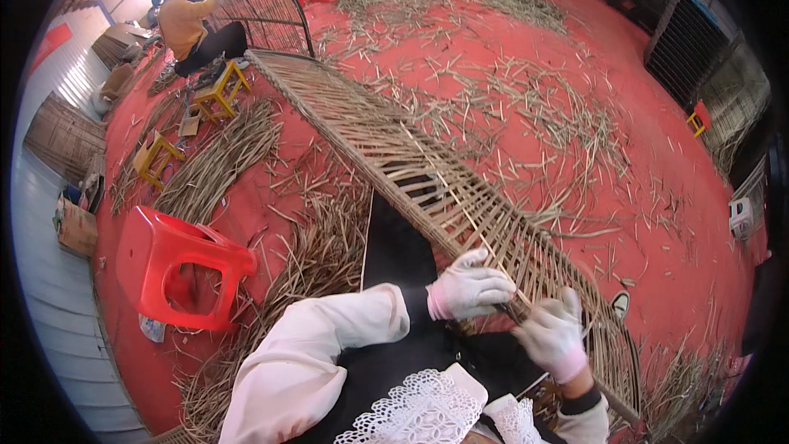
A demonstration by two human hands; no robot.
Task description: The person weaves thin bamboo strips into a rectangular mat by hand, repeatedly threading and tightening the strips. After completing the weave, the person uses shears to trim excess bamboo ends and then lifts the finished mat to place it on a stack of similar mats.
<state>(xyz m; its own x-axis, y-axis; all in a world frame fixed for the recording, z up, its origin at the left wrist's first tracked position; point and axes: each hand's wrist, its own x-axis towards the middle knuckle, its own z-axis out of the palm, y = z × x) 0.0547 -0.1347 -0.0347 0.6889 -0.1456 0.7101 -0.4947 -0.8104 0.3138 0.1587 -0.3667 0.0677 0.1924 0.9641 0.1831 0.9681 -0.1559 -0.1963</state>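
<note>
A long woven panel of brown, flat plant strips on a frame slants across my lap, from the far left toward the near right. A pale thin strip runs along its slats to my hands. My left hand, in a white glove with a pinkish cuff, has its fingers closed over the near edge of the panel. Just to its right, my right hand, gloved alike, is bent with its fingers closed at the same edge. What its fingertips hold is hidden.
A red plastic stool lies tipped on its side at left, beside a heap of loose strips. Yellow stools stand farther off. A person in a yellow top sits by another woven panel. Scraps litter the red floor.
</note>
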